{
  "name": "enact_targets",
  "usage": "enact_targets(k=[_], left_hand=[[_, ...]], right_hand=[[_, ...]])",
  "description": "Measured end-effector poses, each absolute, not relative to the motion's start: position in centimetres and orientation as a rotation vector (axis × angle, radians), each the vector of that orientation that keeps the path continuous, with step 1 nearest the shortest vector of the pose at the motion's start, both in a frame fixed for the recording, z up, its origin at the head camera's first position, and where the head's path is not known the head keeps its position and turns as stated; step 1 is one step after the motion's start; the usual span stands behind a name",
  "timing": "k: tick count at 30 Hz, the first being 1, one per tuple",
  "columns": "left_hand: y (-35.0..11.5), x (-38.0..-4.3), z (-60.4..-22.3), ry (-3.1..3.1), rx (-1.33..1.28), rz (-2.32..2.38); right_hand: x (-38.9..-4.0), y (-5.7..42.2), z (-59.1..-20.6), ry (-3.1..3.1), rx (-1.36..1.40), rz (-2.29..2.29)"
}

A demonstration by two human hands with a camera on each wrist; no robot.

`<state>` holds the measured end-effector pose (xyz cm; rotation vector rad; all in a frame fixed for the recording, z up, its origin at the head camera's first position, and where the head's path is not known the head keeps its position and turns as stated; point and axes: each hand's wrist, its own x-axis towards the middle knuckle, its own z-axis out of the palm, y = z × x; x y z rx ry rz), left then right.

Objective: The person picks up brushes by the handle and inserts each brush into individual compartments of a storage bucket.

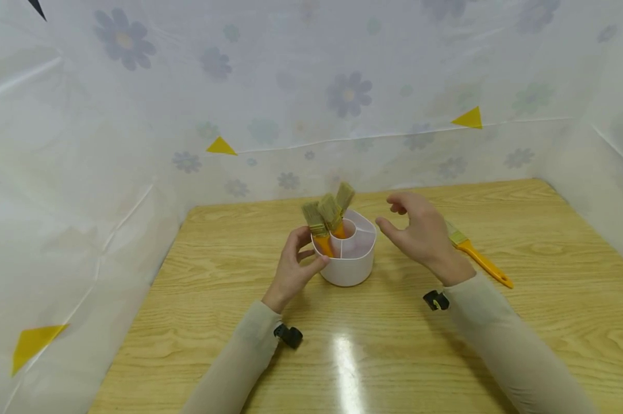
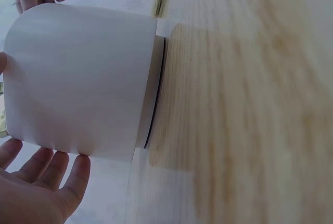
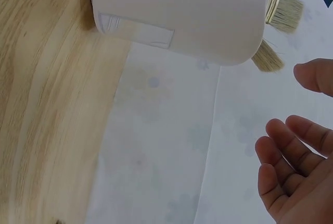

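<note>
A white round desk organizer [image 1: 346, 271] with inner dividers stands on the wooden table. My left hand [image 1: 297, 265] holds it at the left side, thumb at the front rim and fingers around the wall; in the left wrist view the fingertips [image 2: 79, 174] press its white side. Several paintbrushes [image 1: 329, 210] with orange handles stand in it, bristles up. To the organizer's right my right hand [image 1: 420, 233] hovers with nothing in it, its fingers loosely bent and the thumb apart. One more paintbrush [image 1: 479, 255] lies on the table beyond the right wrist.
The wooden table [image 1: 208, 345] reaches back to a flower-patterned sheet [image 1: 301, 86] hung behind it and along the sides. Yellow tape triangles [image 1: 221, 146] mark the sheet. Each wrist wears a small black camera [image 1: 288, 336].
</note>
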<state>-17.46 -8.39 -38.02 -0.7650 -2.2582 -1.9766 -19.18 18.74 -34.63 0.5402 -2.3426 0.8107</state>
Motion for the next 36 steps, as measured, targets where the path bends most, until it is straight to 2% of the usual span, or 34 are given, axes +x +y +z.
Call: enact_targets(k=[36], left_hand=[[-8.4,-17.5,-38.1,-2.251,-0.771,-1.979]], right_hand=[[-18.4,21.4,-35.1,-2.425,0.459,0.768]])
